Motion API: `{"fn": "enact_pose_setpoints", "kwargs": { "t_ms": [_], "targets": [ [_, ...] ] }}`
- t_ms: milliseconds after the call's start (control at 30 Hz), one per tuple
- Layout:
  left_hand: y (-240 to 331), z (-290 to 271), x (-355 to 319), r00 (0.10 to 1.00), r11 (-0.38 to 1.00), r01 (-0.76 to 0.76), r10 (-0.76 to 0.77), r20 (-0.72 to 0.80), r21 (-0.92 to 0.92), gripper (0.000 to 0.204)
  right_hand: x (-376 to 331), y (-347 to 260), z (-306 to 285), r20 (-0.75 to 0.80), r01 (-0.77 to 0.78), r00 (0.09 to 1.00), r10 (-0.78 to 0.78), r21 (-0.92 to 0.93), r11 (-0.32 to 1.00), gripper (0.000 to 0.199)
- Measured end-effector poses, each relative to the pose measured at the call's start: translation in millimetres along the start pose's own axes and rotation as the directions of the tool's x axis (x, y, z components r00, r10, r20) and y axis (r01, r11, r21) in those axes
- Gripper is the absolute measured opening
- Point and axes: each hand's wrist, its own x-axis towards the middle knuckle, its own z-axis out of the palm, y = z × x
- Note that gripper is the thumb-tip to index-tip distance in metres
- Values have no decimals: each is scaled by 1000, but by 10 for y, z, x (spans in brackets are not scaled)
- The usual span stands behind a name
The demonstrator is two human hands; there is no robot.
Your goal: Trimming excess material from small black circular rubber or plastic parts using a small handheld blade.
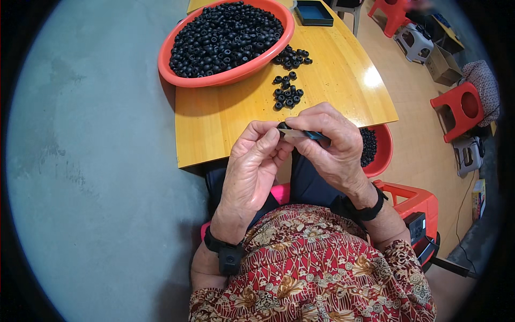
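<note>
My left hand (pixel 249 163) pinches a small round black rubber part (pixel 282 126) between thumb and fingertips, just past the table's near edge. In my right hand (pixel 338 142) is a small knife (pixel 294 133) with a thin pale blade and a dark blue handle, mostly covered by my fingers. Its blade lies against or right beside the black part; the exact contact is hidden. Loose black parts (pixel 288 97) of the same kind lie on the yellow table (pixel 225 118) beyond my hands. A large red basin (pixel 166 60) heaped with them stands at the far left.
A dark shallow tray (pixel 314 15) sits at the table's far edge. Below the table at right is a second red basin (pixel 385 155) with small black parts. A red-orange plastic chair (pixel 418 201) is beside my right elbow. Stools (pixel 456 110) and a cardboard box (pixel 444 65) stand farther right.
</note>
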Motion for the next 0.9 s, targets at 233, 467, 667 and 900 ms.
{"fn": "enact_pose_setpoints", "kwargs": {
  "t_ms": [233, 467, 667, 900],
  "targets": [
    [3, -9, 9, 999, 1000, 23, -22, -36, 10, 7, -9, -10, 15, -16, 16, 1000, -17, -82, 997, 24],
    [-9, -94, 26, 999, 999, 38, -39, -20, -38, 16, -16, 55, 32, 30, 161, 987, -158, -175, 971, 32],
    [-15, -88, 40, 1000, 1000, 16, -16, -2, -8, 7, -38, 81, 66, -24, -66, 997, 67, 18, 998, 24],
    [-10, -114, 52, 1000, 1000, 8, -8, 10, -26, 10, -41, 193, 44, 22, -249, 967, 253, 271, 930, 16]
  ]
}}
